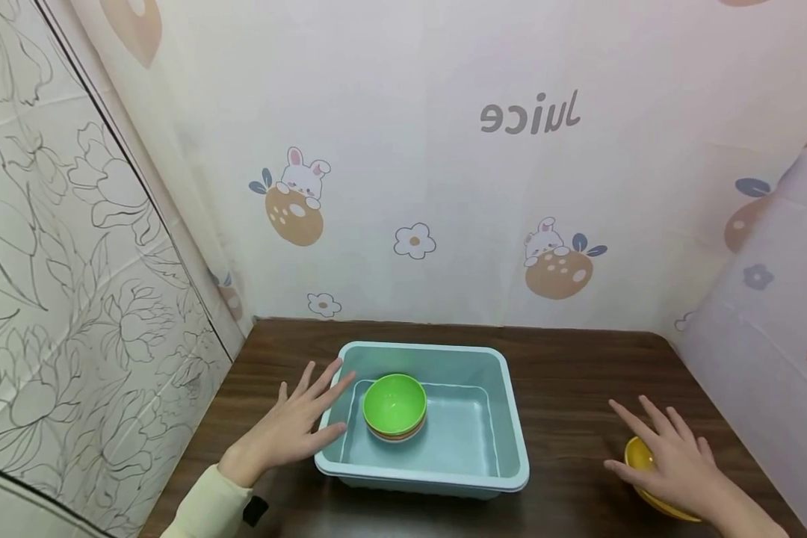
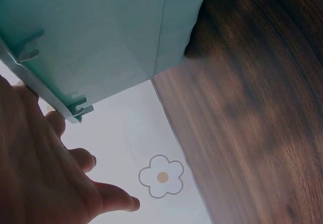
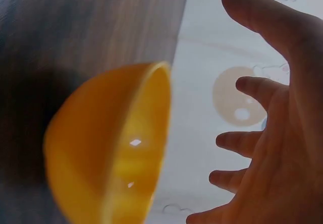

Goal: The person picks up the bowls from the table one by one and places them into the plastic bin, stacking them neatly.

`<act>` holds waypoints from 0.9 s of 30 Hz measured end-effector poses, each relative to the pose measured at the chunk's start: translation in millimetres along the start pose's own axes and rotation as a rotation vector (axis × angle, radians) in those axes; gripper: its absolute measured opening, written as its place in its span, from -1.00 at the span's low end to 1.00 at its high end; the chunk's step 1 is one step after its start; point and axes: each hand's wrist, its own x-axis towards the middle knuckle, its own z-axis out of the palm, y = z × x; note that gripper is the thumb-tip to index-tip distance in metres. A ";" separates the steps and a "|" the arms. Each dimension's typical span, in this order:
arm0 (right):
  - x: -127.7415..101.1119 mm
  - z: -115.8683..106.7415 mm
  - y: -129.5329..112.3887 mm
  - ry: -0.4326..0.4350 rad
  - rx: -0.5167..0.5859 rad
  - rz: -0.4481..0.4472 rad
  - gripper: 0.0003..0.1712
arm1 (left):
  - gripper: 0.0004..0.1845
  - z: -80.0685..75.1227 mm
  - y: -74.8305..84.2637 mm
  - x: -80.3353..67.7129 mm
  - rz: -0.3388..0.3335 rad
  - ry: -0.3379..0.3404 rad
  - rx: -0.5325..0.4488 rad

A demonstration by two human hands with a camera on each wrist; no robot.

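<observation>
A green bowl [image 1: 394,404] tops a stack of bowls in the left part of a light blue plastic basin [image 1: 464,478]; only the rims of the lower ones show. My left hand [image 1: 296,426], fingers spread, is at the basin's left rim; whether it touches the rim I cannot tell. Over a yellow bowl [image 3: 96,143] at the table's right side hovers my right hand [image 1: 679,467], its fingers spread and apart from the bowl in the right wrist view. That hand hides part of the yellow bowl in the head view.
The basin stands mid-table on a dark wood table [image 1: 571,388]. Behind it hangs a printed curtain [image 1: 417,172], and a floral sheet [image 1: 74,261] borders the left side. A small black object [image 1: 255,511] sits by the left sleeve.
</observation>
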 end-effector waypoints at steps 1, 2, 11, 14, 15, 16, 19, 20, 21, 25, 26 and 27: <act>-1.7 2.5 3.1 -0.014 -0.001 0.011 0.18 | -0.23 -0.1 0.1 0.0 0.000 -0.001 -0.001; -3.1 4.6 5.8 -0.029 -0.001 0.021 0.19 | -0.23 -0.1 0.1 0.1 0.001 -0.002 -0.002; -9.3 16.1 18.1 -0.116 0.023 0.070 0.22 | -0.23 -0.5 0.7 1.2 0.001 0.004 0.007; -11.0 17.8 19.3 -0.123 0.032 0.074 0.21 | -0.23 -0.7 1.3 1.6 -0.002 0.002 0.007; -11.7 18.6 19.7 -0.122 0.033 0.073 0.20 | -0.23 -0.7 1.5 1.8 -0.002 0.001 0.006; -12.2 19.3 20.2 -0.120 0.034 0.072 0.20 | -0.23 -0.7 1.6 2.0 -0.002 0.001 0.007; -13.3 21.4 21.8 -0.112 0.038 0.075 0.20 | -0.23 -0.7 2.0 2.6 -0.001 0.000 0.008; -13.7 22.3 22.5 -0.110 0.041 0.077 0.19 | -0.23 -0.6 2.1 2.7 0.000 0.001 0.008; -14.0 23.1 23.1 -0.107 0.046 0.078 0.19 | -0.23 -0.6 2.1 2.7 -0.001 0.002 0.009; -16.1 26.4 25.9 -0.103 0.063 0.087 0.13 | -0.23 -0.4 2.5 2.0 -0.004 0.001 0.011; -16.7 26.8 26.3 -0.112 0.067 0.093 0.12 | -0.23 -0.3 2.6 1.7 -0.005 0.000 0.011; -17.0 27.2 26.9 -0.121 0.070 0.096 0.10 | -0.23 -0.2 2.6 1.2 -0.007 -0.002 0.010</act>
